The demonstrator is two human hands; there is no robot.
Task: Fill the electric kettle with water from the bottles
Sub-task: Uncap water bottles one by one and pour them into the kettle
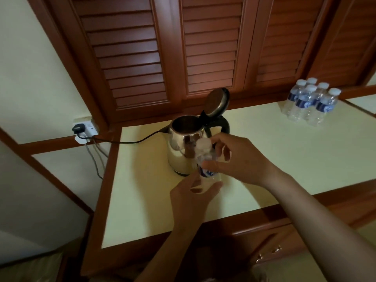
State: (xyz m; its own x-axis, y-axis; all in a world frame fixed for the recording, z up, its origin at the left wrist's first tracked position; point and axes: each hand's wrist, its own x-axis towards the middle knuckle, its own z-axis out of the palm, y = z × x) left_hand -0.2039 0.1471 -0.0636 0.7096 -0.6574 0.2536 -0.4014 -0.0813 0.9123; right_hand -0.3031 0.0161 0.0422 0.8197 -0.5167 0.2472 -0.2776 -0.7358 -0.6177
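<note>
Right grip [242, 159] is curling round the upper part of a small water bottle [203, 151]. The left grip [195, 192] is cupping the bottle's base with bent fingers, though blur is softening this. The bottle is standing upright, white cap on top, just in front of the steel electric kettle [183, 147]. The kettle's lid [216, 102] is standing open and its spout is pointing left. Five more bottles [311, 102] are standing at the far right of the cream bench [284, 159], below louvred wooden doors [209, 47].

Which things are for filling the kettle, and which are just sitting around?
For the job: kettle, lid open; bottle held by left hand and right hand; five spare bottles.
Just sitting: wall socket, slatted doors, drawer handles.
</note>
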